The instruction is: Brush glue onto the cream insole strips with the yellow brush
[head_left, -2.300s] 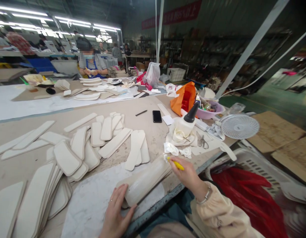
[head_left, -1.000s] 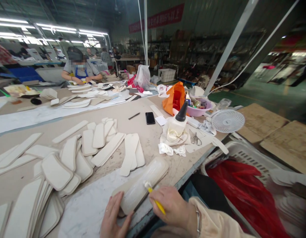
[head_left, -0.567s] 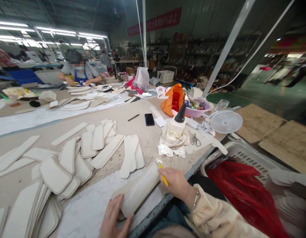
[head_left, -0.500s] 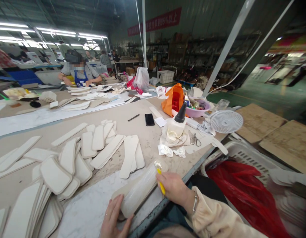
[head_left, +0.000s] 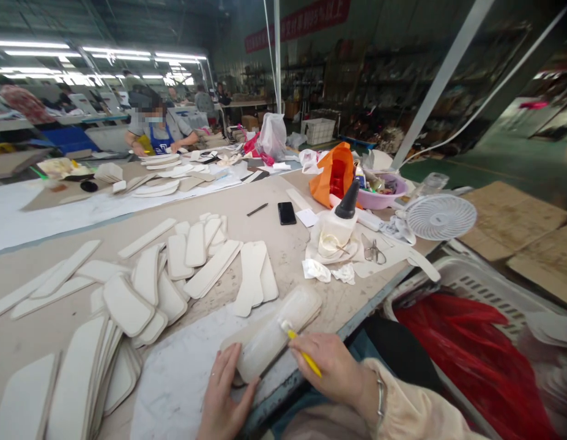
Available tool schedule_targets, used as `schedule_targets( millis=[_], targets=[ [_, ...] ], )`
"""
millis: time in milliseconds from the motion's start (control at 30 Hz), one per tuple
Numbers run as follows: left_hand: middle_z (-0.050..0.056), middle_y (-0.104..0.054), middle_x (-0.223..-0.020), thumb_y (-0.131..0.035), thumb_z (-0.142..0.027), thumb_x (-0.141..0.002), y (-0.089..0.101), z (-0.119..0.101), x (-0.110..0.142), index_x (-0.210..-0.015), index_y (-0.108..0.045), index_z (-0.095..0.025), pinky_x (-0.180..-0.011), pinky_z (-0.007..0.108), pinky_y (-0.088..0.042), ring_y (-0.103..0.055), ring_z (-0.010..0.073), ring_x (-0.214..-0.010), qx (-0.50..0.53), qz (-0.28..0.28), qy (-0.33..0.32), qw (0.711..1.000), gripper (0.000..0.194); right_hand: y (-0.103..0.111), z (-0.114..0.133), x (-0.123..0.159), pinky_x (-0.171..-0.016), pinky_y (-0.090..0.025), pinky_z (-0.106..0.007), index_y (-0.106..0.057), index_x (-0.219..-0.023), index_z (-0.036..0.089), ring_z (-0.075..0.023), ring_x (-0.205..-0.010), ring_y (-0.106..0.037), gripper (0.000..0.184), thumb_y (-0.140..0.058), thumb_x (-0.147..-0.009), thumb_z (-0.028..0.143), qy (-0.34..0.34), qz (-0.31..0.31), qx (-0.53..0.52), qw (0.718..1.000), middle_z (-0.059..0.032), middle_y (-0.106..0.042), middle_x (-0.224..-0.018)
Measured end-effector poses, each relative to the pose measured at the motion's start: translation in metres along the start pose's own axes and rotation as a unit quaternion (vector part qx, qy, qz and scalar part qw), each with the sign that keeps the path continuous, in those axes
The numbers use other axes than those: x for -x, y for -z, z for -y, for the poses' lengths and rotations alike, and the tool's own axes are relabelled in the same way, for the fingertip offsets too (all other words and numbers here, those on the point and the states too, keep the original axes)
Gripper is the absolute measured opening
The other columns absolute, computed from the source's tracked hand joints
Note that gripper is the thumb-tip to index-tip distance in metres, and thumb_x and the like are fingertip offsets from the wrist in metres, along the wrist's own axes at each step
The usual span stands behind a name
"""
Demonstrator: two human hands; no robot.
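My right hand (head_left: 331, 363) is closed round a yellow-handled brush (head_left: 306, 354). Its white, clotted head touches the middle of a long, glossy off-white panel (head_left: 269, 342) with rounded corners. My left hand (head_left: 226, 391) rests at the panel's near left end, fingers stretched out and thumb apart, touching its edge. Under the panel lies at least one similar piece, mostly covered, on a whitish sheet (head_left: 173, 373). To the left, several matching pale panels (head_left: 127, 305) lie in loose, overlapping piles.
Beyond the panel stand a white bottle (head_left: 340, 226) with a black nozzle, crumpled tissues (head_left: 316, 271) and scissors (head_left: 374, 252). A phone (head_left: 287, 213), an orange bag (head_left: 331, 177) and a white fan (head_left: 441, 217) are farther off. A basket (head_left: 466, 287) sits right of the table edge (head_left: 356, 318).
The brush in my right hand has moved from the panel's far end back toward its middle. My left hand keeps its place at the near end. The view has swung slightly left.
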State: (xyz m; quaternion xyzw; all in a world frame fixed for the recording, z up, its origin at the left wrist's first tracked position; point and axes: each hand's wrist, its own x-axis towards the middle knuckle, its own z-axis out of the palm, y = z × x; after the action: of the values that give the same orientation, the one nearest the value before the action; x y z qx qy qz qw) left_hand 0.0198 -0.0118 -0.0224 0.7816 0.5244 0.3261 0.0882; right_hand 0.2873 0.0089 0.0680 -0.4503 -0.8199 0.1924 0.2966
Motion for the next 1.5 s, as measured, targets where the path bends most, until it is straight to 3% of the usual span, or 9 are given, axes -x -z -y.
schedule_targets(
  millis=[167, 333, 500, 733, 833, 1067, 1300, 1400, 1500],
  targets=[
    [0.015, -0.053, -0.129, -0.065, -0.031, -0.080, 0.002, -0.003, -0.001, -0.142, -0.032, -0.021, -0.101, 0.053, -0.045, -0.051, 0.0307, -0.121, -0.003, 0.003, -0.001, 1.000, 0.071, -0.012, 0.023, -0.008, -0.062, -0.047, -0.020, -0.068, -0.086, 0.019, -0.0117, -0.065, -0.060, 0.023, -0.047, -0.092, 0.029, -0.146, 0.011, -0.266, 0.953, 0.0009, -0.065, -0.070],
    [0.015, -0.054, -0.130, -0.065, -0.029, -0.081, 0.002, -0.004, -0.001, -0.142, -0.033, -0.021, -0.102, 0.052, -0.044, -0.051, 0.0303, -0.121, -0.002, 0.002, 0.005, 1.000, 0.070, 0.000, -0.022, -0.009, -0.052, -0.041, -0.022, -0.067, -0.081, 0.017, -0.0124, -0.056, -0.051, 0.028, -0.050, -0.088, 0.039, -0.270, -0.064, -0.270, 0.922, 0.0013, -0.057, -0.062],
    [0.015, -0.054, -0.130, -0.065, -0.030, -0.081, 0.002, -0.003, 0.000, -0.142, -0.032, -0.021, -0.104, 0.054, -0.042, -0.050, 0.0309, -0.122, -0.004, 0.006, 0.007, 1.000, 0.070, 0.016, -0.033, -0.007, -0.052, -0.040, -0.024, -0.066, -0.082, 0.016, -0.0133, -0.056, -0.050, 0.031, -0.051, -0.087, 0.044, -0.288, -0.127, -0.240, 0.918, 0.0011, -0.054, -0.060],
    [0.015, -0.053, -0.130, -0.066, -0.032, -0.080, 0.001, -0.001, 0.001, -0.141, -0.033, -0.021, -0.102, 0.055, -0.044, -0.051, 0.0313, -0.121, -0.010, 0.006, 0.010, 1.000, 0.070, -0.022, 0.006, -0.017, -0.049, -0.038, -0.021, -0.066, -0.085, 0.017, -0.0098, -0.050, -0.048, 0.025, -0.051, -0.087, 0.038, -0.235, 0.020, -0.379, 0.895, 0.0039, -0.050, -0.057],
    [0.015, -0.054, -0.131, -0.065, -0.032, -0.079, 0.000, 0.000, 0.002, -0.140, -0.034, -0.022, -0.101, 0.054, -0.046, -0.052, 0.0314, -0.121, -0.023, 0.005, 0.015, 1.000, 0.069, -0.015, -0.016, -0.020, -0.047, -0.039, -0.022, -0.066, -0.081, 0.018, -0.0110, -0.049, -0.049, 0.024, -0.052, -0.085, 0.036, -0.271, -0.038, -0.335, 0.902, 0.0029, -0.052, -0.056],
    [0.014, -0.055, -0.131, -0.065, -0.030, -0.079, 0.002, 0.002, 0.000, -0.142, -0.034, -0.023, -0.101, 0.053, -0.047, -0.053, 0.0311, -0.121, -0.044, 0.005, -0.001, 0.999, 0.070, 0.044, -0.090, -0.005, -0.047, -0.038, -0.027, -0.064, -0.083, 0.019, -0.0143, -0.049, -0.046, 0.025, -0.055, -0.084, 0.042, -0.309, -0.220, -0.251, 0.891, 0.0029, -0.047, -0.051],
    [0.014, -0.056, -0.132, -0.069, -0.034, -0.076, 0.012, 0.008, 0.001, -0.142, -0.037, -0.023, -0.096, 0.047, -0.052, -0.056, 0.0314, -0.119, -0.033, 0.016, -0.030, 0.999, 0.074, 0.049, -0.125, 0.020, -0.042, -0.022, -0.024, -0.060, -0.089, 0.018, -0.0093, -0.043, -0.031, 0.031, -0.061, -0.080, 0.048, -0.293, -0.320, -0.440, 0.786, 0.0064, -0.040, -0.050],
    [0.012, -0.058, -0.130, -0.060, -0.033, -0.084, 0.022, 0.016, -0.009, -0.134, -0.048, -0.021, -0.095, 0.041, -0.054, -0.057, 0.0275, -0.118, -0.018, 0.008, 0.000, 1.000, 0.053, 0.048, -0.138, 0.025, -0.042, -0.021, -0.024, -0.061, -0.087, 0.017, -0.0087, -0.043, -0.030, 0.028, -0.063, -0.079, 0.043, -0.275, -0.372, -0.496, 0.735, 0.0066, -0.039, -0.049],
    [0.010, -0.067, -0.116, -0.056, -0.037, -0.086, 0.032, 0.025, -0.038, -0.116, -0.062, -0.020, -0.090, 0.039, -0.056, -0.064, 0.0251, -0.107, -0.044, 0.015, 0.050, 0.998, 0.035, 0.050, -0.144, 0.026, -0.042, -0.021, -0.024, -0.061, -0.088, 0.016, -0.0084, -0.043, -0.030, 0.026, -0.061, -0.080, 0.042, -0.267, -0.381, -0.519, 0.717, 0.0068, -0.037, -0.048]
  ],
)
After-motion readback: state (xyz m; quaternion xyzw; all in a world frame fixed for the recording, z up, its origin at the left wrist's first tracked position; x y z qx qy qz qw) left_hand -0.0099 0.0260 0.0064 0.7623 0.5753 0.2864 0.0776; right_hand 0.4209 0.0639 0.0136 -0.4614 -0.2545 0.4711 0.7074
